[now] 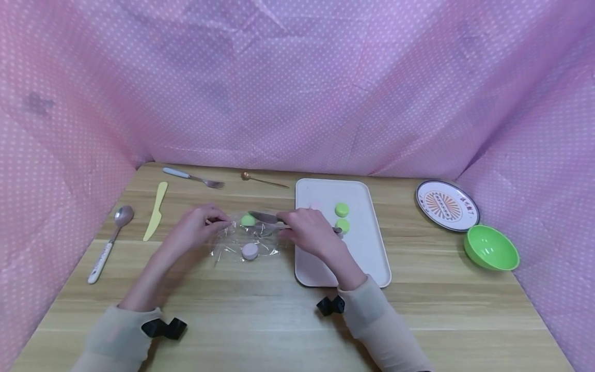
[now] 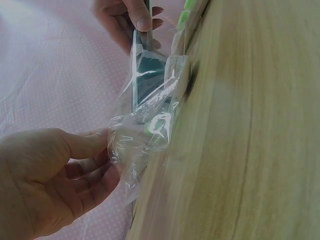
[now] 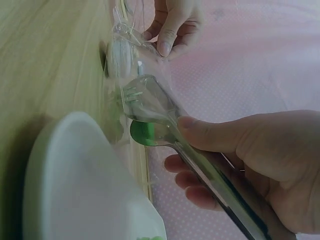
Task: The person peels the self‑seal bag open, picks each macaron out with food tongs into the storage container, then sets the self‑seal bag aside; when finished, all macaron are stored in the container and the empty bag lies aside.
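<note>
My left hand point(image 1: 200, 227) pinches the edge of a clear plastic bag point(image 2: 145, 135) between thumb and fingers. With my right hand point(image 1: 309, 232) I hold metal-looking tongs point(image 3: 195, 156), thumb on one arm and fingers under the other. The tongs' heads reach into the bag's opening. Inside the bag, a round green macaron point(image 1: 248, 220) shows near the tongs' tips, and a pale lilac one point(image 1: 250, 251) lies nearer me. I cannot tell whether the tongs grip the green macaron.
Under my right forearm is a white tray point(image 1: 344, 268) with two green macarons point(image 1: 342, 209) and a partly hidden pink one. A spoon point(image 1: 111, 243), yellow knife point(image 1: 156, 212), fork point(image 1: 192, 178) and small gold spoon point(image 1: 265, 181) lie left and behind. At right are a plate point(image 1: 446, 205) and green bowl point(image 1: 491, 248).
</note>
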Motion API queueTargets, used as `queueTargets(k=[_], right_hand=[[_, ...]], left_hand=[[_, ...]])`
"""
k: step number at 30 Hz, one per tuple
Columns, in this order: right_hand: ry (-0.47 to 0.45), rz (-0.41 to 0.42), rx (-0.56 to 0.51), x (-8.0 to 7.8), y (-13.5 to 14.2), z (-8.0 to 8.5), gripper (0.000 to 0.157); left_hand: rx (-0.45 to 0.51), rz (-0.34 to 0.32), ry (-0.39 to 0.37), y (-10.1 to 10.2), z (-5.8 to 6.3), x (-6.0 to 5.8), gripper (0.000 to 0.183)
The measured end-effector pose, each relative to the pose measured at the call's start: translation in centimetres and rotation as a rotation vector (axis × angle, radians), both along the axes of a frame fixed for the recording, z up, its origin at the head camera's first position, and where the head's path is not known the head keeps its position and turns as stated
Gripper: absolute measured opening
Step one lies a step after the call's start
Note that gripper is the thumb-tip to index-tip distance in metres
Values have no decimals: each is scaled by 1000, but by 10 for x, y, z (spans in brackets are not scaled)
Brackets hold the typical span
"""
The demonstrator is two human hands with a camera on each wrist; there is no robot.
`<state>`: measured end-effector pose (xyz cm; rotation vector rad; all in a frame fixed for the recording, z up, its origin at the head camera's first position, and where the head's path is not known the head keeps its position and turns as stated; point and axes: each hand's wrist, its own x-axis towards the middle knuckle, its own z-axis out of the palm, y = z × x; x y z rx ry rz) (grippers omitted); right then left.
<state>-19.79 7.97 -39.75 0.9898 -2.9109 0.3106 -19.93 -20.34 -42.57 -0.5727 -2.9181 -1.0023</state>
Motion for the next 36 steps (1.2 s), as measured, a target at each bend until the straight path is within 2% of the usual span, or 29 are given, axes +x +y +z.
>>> queueTargets(k=[9,18,30,36], right_hand=[[8,-22,6,1,-1,-1,14],[2,-19,-1,2,0,0,14],[-43,4,18,8,14,13,10],[-53,6,18,10,15,13,9]], left_hand=[[-4,-18,24,0,1,1,10],[0,-7,21,0,-1,1,9],[-11,-3,56,1,0,0,7],[-14,-10,64,1,0,1,7]])
